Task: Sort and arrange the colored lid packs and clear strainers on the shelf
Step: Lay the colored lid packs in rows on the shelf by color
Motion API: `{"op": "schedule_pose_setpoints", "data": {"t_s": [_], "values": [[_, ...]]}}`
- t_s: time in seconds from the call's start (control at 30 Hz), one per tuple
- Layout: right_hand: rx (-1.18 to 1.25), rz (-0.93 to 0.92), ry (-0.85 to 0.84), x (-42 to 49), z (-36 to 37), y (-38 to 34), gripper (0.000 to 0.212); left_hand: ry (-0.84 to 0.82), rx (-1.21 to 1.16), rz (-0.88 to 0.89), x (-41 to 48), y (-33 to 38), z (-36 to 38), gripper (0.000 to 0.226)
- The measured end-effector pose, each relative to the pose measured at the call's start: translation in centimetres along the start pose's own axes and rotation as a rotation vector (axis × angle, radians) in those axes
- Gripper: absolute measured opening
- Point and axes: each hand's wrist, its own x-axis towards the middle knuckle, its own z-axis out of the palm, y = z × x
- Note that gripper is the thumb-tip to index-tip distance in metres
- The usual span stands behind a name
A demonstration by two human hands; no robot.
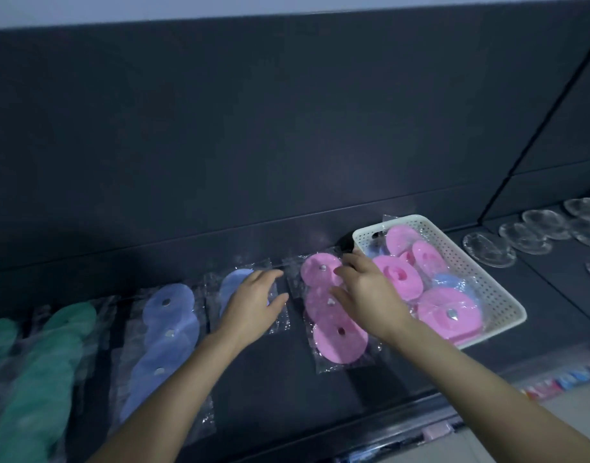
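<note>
The left hand (253,304) lay flat-fingered on a blue lid pack (232,279); the right hand (365,294), fingers spread, touched a pink lid pack (340,344) (grip unclear).

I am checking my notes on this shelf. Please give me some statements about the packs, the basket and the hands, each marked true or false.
1. The left hand lies on a blue lid pack. True.
2. The white basket is empty. False: it holds pink and blue packs.
3. The right hand touches the pink lid pack. True.
4. The clear strainers lie left of the green packs. False: they lie far right, beyond the basket.
</note>
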Motion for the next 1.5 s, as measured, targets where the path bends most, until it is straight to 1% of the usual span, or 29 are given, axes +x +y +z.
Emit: {"op": "schedule_pose_setpoints", "data": {"t_s": [0.07, 0.17, 0.27, 0.37, 0.43, 0.5, 0.53, 0.6, 0.73, 0.9, 1.07, 1.23, 1.5], "values": [[0.024, 0.053, 0.040, -0.5, -1.4, 1.2, 0.022, -0.021, -0.018, 0.029, 0.5, 1.6, 0.7, 0.042], [0.020, 0.095, 0.057, -1.3, -2.7, 3.6, 0.031, -0.074, -0.061, 0.042, 1.4, 4.0, 1.9, 0.043], [0.001, 0.130, 0.002, -1.9, -3.4, 6.3, 0.036, -0.144, -0.122, 0.029, 2.4, 6.6, 3.3, 0.043], [0.013, 0.180, -0.045, -2.4, -4.2, 9.2, 0.031, -0.246, -0.252, -0.041, 3.3, 9.0, 5.2, 0.046], [0.010, 0.228, -0.091, -2.8, -4.7, 11.2, 0.034, -0.298, -0.319, -0.076, 3.8, 10.3, 6.5, 0.051], [0.031, 0.244, -0.132, -3.1, -4.9, 13.1, 0.025, -0.317, -0.384, -0.096, 4.2, 11.4, 7.6, 0.053], [0.048, 0.245, -0.146, -3.2, -5.1, 13.9, 0.019, -0.321, -0.408, -0.103, 4.4, 12.1, 8.1, 0.053], [0.074, 0.244, -0.171, -3.4, -5.4, 14.9, 0.015, -0.318, -0.421, -0.097, 4.9, 13.1, 8.9, 0.050], [0.077, 0.254, -0.226, -4.0, -6.1, 16.8, 0.030, -0.297, -0.381, -0.099, 6.0, 14.6, 10.1, 0.047], [0.103, 0.252, -0.212, -4.5, -6.5, 19.4, 0.030, -0.282, -0.298, -0.073, 7.1, 15.8, 11.9, 0.048], [0.082, 0.235, -0.188, -4.8, -7.5, 22.3, 0.039, -0.258, -0.309, -0.082, 8.0, 17.6, 13.9, 0.048], [0.058, 0.214, -0.189, -4.9, -8.9, 25.0, 0.034, -0.236, -0.336, -0.067, 8.8, 19.7, 15.9, 0.049], [0.030, 0.205, -0.182, -5.2, -10.7, 29.1, 0.037, -0.236, -0.358, -0.045, 10.2, 22.8, 18.8, 0.050]]}}
